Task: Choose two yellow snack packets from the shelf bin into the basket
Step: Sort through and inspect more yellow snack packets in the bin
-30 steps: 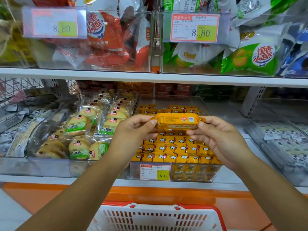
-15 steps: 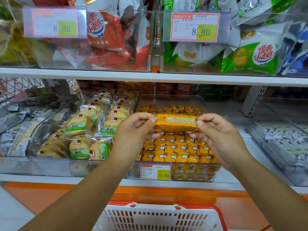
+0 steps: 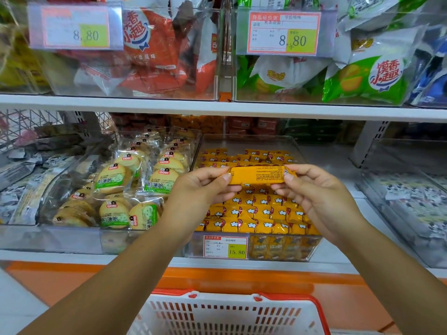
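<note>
Shelf bin [image 3: 285, 249]: clear-walled, stocked with rows of yellow snack packets [image 3: 254, 211], set just behind and beneath the fingers. Basket [image 3: 217, 310]: white with red rim, seen well below the fingers, nearer the person. Left hand [image 3: 200, 192] and right hand [image 3: 319, 192]: raised level, apart. Held packet [image 3: 257, 175]: yellow, carried lengthwise above the bin, small print shown; each end is pinched between curled fingers [image 3: 289, 176] and thumb.
</note>
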The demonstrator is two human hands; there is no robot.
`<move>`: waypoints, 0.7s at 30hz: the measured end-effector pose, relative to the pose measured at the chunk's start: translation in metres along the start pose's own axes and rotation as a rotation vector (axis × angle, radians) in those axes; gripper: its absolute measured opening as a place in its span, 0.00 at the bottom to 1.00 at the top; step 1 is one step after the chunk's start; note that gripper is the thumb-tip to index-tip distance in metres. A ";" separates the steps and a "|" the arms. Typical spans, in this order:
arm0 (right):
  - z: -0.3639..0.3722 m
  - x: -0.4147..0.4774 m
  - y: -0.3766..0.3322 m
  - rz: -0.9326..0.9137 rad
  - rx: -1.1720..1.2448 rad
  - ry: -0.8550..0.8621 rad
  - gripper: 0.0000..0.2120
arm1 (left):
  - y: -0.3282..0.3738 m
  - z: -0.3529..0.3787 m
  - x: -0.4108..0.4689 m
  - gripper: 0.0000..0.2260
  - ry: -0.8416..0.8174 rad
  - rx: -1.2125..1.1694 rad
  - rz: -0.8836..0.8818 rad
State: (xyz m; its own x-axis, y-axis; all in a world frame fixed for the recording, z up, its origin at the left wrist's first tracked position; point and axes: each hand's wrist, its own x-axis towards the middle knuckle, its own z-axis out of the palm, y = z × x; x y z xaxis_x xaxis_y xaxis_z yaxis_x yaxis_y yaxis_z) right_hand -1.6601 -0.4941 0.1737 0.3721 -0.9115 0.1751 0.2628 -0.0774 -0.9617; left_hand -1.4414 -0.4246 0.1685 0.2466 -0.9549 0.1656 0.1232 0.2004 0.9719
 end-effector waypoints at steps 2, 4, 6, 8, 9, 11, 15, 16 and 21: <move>0.000 -0.001 -0.001 0.012 -0.026 -0.030 0.21 | 0.000 -0.001 0.001 0.06 0.011 0.045 -0.008; 0.001 -0.002 -0.001 0.006 -0.079 -0.027 0.22 | 0.000 0.000 0.001 0.07 0.001 0.118 -0.013; 0.003 -0.002 -0.001 -0.002 -0.129 -0.001 0.21 | -0.001 0.002 0.000 0.10 -0.014 0.167 -0.022; 0.004 -0.002 -0.001 0.004 -0.104 0.010 0.18 | -0.001 0.003 -0.001 0.09 -0.024 0.172 -0.017; 0.005 -0.002 -0.001 0.010 -0.072 0.011 0.17 | 0.000 0.003 -0.002 0.09 -0.029 0.168 -0.011; 0.005 -0.003 -0.001 0.029 -0.024 0.014 0.19 | 0.001 0.002 -0.002 0.07 -0.025 0.154 -0.007; 0.005 -0.002 -0.001 0.076 0.048 0.048 0.26 | -0.002 0.005 -0.002 0.10 0.010 0.202 0.006; 0.005 -0.002 -0.001 0.092 0.054 0.052 0.26 | -0.004 0.007 -0.002 0.10 0.017 0.228 0.014; 0.004 0.012 -0.003 0.057 -0.220 0.140 0.11 | -0.013 0.013 0.021 0.16 0.072 0.850 0.203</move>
State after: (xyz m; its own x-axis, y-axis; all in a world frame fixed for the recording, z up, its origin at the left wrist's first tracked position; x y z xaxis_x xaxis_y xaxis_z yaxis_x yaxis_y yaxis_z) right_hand -1.6528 -0.5035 0.1792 0.2504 -0.9626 0.1030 0.0398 -0.0961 -0.9946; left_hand -1.4507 -0.4499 0.1616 0.2493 -0.8967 0.3657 -0.6803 0.1065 0.7251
